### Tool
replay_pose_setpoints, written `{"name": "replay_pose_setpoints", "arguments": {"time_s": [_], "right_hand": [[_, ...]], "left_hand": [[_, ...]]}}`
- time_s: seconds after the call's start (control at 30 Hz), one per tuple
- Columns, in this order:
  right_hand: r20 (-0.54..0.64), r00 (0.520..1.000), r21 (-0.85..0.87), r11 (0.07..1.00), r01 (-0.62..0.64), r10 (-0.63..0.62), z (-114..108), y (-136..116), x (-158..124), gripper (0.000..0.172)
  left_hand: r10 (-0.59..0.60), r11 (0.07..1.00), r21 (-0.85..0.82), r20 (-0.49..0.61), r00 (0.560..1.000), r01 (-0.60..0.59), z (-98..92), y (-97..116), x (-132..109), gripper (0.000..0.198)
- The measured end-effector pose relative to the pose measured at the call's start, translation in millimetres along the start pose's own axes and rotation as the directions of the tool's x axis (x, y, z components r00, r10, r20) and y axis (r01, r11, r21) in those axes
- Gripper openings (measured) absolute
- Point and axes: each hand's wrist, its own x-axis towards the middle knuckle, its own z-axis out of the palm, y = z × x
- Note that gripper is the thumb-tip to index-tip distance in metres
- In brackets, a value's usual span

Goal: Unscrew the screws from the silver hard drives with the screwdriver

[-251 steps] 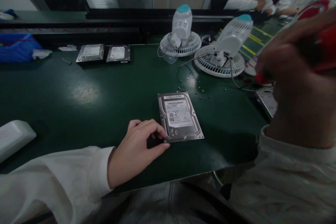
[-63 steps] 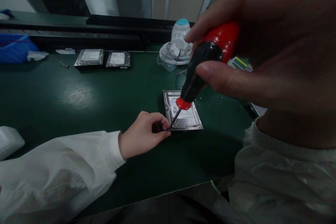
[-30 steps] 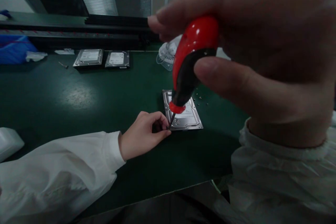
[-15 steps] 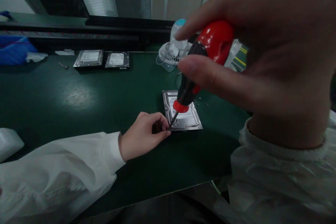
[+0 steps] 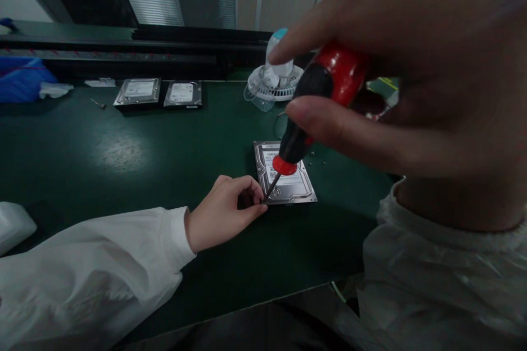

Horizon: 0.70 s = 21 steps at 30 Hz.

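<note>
Right hand: fingers clamped on screwdriver, tip at 7 o'clock corner of hard drive. Left hand: thumb and forefinger nearly together there; cannot tell what they pinch. Drive label-up on table. From it: two other drives, 10 o'clock; fan, 12; screws, 2.

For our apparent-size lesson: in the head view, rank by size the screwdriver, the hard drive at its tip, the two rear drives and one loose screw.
Screwdriver, enlarged by nearness
Hard drive at its tip
Left rear drive and right rear drive: nearly alike, unranked
Loose screw
</note>
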Motion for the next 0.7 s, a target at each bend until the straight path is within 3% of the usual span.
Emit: {"name": "replay_pose_setpoints", "arguments": {"time_s": [0.13, 0.33, 0.53, 0.7], "right_hand": [[-0.055, 0.998, -0.054, 0.998, 0.011, -0.014, -1.7, 3.4, -3.0, 0.083], [-0.006, 0.998, -0.001, 0.998, 0.062, -0.062, 3.7, -3.2, -4.1, 0.093], [0.022, 0.986, -0.177, 0.970, 0.168, -0.167, -3.3, 3.5, -7.2, 0.105], [0.053, 0.987, -0.085, 0.985, 0.153, -0.149, -3.1, 2.5, -8.2, 0.114]], "left_hand": [[0.000, 1.000, 0.006, -0.002, 1.000, 0.000, 0.3, -0.1, -0.2, 0.011], [0.016, 1.000, 0.014, -0.011, 1.000, -0.015, 1.3, -0.3, -0.1, 0.011], [0.011, 1.000, 0.011, 0.002, 1.000, -0.011, 1.4, -0.5, 0.8, 0.011], [0.010, 1.000, 0.013, 0.007, 1.000, -0.010, 0.3, 0.5, 0.9, 0.012]]}}
